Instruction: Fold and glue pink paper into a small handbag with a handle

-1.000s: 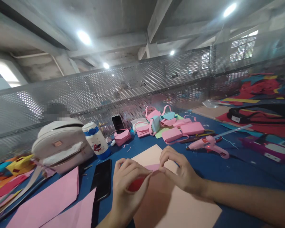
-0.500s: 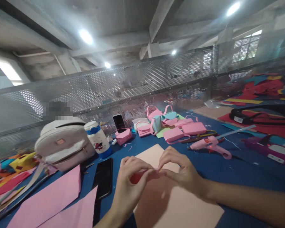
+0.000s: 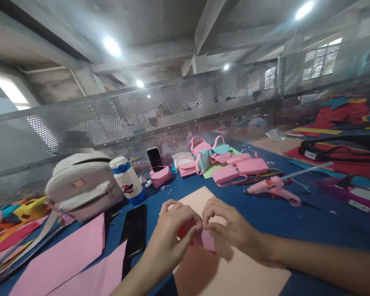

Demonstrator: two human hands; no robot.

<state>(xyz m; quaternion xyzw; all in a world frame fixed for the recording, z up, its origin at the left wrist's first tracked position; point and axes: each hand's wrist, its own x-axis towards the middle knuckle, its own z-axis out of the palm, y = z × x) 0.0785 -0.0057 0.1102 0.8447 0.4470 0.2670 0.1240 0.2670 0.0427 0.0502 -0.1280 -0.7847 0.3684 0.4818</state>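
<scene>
Between my two hands is a small folded piece of pink paper, partly hidden behind my fingers. My left hand pinches it between thumb and fingertips, with a darker pink part showing inside the curl of the hand. The bent fingers and thumb of my right hand come together at the paper's upper edge, close to the left fingertips. Under both hands lies a large peach sheet on the blue table.
Pink paper sheets and a black phone lie at left, with a bottle and a pale backpack behind. Small pink paper bags stand at the back. A pink glue gun rests at right.
The pink paper has turned downward, so a flap now shows below my fingertips. Both hands have shifted slightly, the left fingers curling more around the paper.
</scene>
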